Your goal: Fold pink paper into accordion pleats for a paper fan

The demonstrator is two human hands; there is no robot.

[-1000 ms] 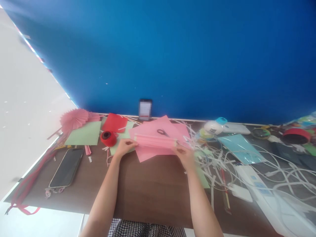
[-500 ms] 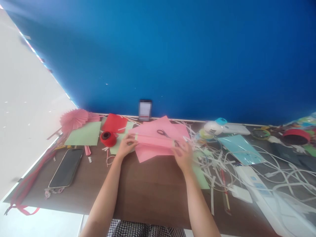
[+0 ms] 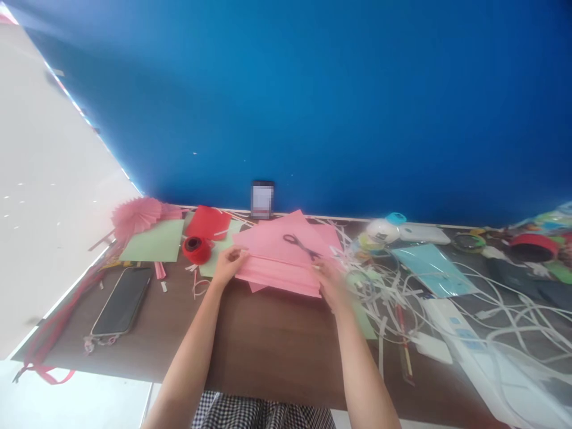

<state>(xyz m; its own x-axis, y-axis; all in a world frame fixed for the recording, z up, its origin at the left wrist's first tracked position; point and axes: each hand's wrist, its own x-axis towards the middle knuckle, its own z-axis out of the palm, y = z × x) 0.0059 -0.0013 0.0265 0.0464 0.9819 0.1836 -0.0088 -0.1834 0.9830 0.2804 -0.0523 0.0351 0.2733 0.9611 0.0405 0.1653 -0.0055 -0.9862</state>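
My left hand pinches the left end of a folded pink paper that lies on the brown table. My right hand grips the paper's right end; its fingers are blurred. The folded piece rests on top of loose pink sheets. Black scissors lie on those sheets just beyond my hands.
A red tape roll, green paper, a pink paper fan and a phone lie to the left. A small screen leans on the blue wall. White paper strips and cables, a teal sheet crowd the right.
The narrow pleated pink strip has been opened or turned down into a wider flat band toward me. Both hands stayed at its ends, the right one shifting slightly.
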